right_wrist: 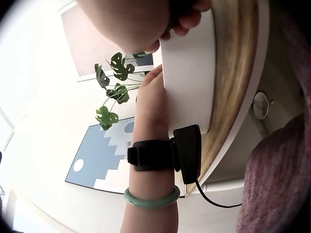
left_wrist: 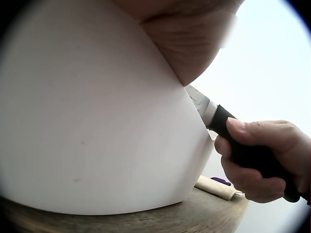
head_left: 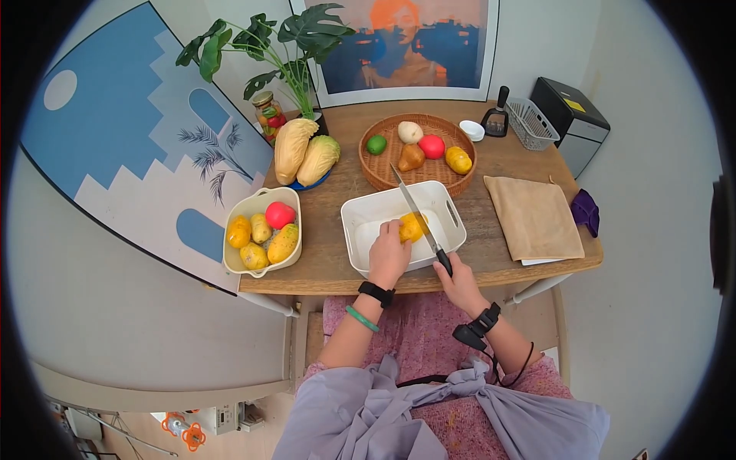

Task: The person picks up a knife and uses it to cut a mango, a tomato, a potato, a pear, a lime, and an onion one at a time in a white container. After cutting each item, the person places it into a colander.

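Note:
In the head view, a white rectangular tub (head_left: 354, 222) with handle slots stands at the table's front edge. My left hand (head_left: 389, 253) reaches into it over the front rim, its fingers and thumb holding a round yellow fruit (head_left: 414, 225) from the left. With my right hand (head_left: 461, 284) I grip a kitchen knife (head_left: 411, 201) by its black handle. The long blade slants up and to the left across the tub, overlapping the fruit's right side. The left wrist view shows the curled right fingers (left_wrist: 252, 182) around the handle, while the tub's wall hides the fruit.
Left of the tub, a cream basket (head_left: 230, 259) contains several yellow fruits and a red one. Behind, a round wicker tray (head_left: 368, 170) bears more produce. Napa cabbages (head_left: 295, 149) lie at the back left. A folded tan cloth bag (head_left: 533, 218) lies on the right.

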The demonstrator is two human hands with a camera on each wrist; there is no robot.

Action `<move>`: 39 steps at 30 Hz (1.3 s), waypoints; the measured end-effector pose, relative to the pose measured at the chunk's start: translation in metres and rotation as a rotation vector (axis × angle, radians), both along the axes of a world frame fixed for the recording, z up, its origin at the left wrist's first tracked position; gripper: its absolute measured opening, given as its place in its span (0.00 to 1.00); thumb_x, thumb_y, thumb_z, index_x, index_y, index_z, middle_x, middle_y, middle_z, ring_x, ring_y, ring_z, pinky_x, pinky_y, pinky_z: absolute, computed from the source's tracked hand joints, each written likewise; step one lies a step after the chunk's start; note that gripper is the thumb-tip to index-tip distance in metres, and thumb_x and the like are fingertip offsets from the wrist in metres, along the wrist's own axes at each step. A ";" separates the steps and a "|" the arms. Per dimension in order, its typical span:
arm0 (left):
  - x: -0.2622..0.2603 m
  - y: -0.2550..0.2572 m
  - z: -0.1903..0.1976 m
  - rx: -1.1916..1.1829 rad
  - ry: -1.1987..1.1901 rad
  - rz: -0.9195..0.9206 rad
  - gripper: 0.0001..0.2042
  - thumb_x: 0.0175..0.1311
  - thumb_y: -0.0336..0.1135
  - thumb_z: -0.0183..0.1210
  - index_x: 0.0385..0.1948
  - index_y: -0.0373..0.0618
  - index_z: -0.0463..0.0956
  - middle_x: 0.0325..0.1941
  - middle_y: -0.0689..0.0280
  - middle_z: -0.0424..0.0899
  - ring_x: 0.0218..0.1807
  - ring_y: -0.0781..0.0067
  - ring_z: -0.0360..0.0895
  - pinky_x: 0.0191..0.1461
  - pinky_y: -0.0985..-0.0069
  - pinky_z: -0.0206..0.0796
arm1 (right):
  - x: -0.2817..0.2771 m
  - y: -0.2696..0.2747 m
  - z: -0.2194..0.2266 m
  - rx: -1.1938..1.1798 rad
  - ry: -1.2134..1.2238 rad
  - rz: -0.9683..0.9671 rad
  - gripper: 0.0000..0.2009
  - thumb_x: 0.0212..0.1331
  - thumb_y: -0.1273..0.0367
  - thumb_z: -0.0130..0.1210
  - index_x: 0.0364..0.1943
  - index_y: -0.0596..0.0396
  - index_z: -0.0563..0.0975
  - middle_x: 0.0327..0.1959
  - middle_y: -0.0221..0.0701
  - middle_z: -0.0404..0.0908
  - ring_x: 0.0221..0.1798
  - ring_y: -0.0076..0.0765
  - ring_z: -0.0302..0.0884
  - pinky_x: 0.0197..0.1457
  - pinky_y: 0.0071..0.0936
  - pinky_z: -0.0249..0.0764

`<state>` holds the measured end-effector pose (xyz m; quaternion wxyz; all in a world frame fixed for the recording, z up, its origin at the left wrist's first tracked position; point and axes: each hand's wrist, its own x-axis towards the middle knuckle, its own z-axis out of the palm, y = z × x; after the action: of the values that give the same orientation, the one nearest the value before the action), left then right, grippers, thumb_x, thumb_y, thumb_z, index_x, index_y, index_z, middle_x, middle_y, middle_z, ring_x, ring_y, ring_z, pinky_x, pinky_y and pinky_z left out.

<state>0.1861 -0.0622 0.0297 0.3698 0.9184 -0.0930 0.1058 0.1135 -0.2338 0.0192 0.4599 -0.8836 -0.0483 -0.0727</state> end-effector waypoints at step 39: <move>-0.001 0.000 0.000 -0.043 -0.026 -0.023 0.19 0.56 0.27 0.59 0.50 0.39 0.67 0.50 0.51 0.73 0.46 0.45 0.77 0.47 0.59 0.72 | 0.000 0.002 0.002 -0.023 0.035 0.019 0.16 0.66 0.60 0.51 0.37 0.62 0.67 0.25 0.54 0.77 0.32 0.65 0.76 0.33 0.48 0.69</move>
<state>0.1850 -0.0622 0.0297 0.3894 0.9077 -0.1058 0.1154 0.1138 -0.2318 0.0214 0.4510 -0.8896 -0.0494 -0.0524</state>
